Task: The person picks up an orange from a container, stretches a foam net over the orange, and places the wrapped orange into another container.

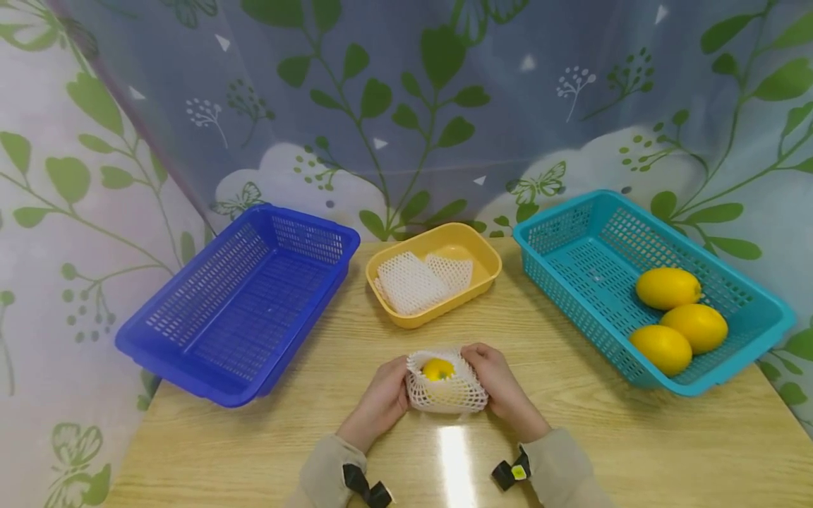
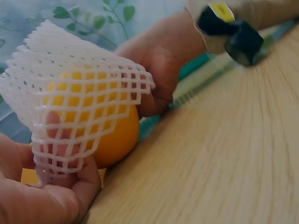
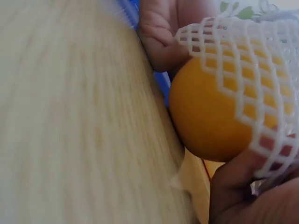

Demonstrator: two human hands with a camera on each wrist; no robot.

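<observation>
In the head view a yellow lemon [image 1: 438,369] sits inside a white foam net sleeve [image 1: 447,398] at the table's near middle. My left hand [image 1: 384,396] pinches the net's left side, and my right hand [image 1: 506,386] grips its right side. Both wrist views show the lemon's lower part [image 2: 120,142] [image 3: 203,114] bare below the net's edge, close to the table. Fingers of the left hand [image 2: 51,200] show through the mesh in the left wrist view. The right hand [image 3: 257,196] has its thumb and fingers at the net in its own wrist view.
A yellow tray [image 1: 413,321] behind the hands holds more white foam nets [image 1: 409,282]. To the left stands a blue basket [image 1: 298,339] with nothing in it. A teal basket [image 1: 571,310] at right holds three lemons [image 1: 660,349]. A patterned curtain [image 1: 406,127] hangs behind.
</observation>
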